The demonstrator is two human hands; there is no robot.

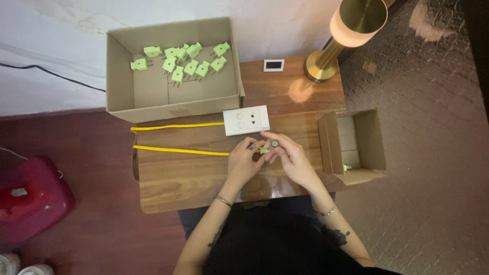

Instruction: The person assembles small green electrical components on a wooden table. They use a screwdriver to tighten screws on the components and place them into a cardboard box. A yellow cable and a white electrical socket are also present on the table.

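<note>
- Green plug (264,150) is sitting between both hands, just above the wooden table (193,178) and below the white socket block (247,120).
- Left hand (244,163) and right hand (290,158) are pinching it together, fingertips closing on it.
- Big cardboard box (122,86) at the back is holding a scatter of matching green plugs (186,63).
- Small cardboard box (377,142) on the right is showing one green piece (346,167) near its front wall.
- Held plug is looking small, pale green and blocky, partly hidden by fingers.

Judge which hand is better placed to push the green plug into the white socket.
Probably the right hand: it lies closer below the white socket, fingertips almost at its edge, beside the green plug; the left hand sits lower.
</note>
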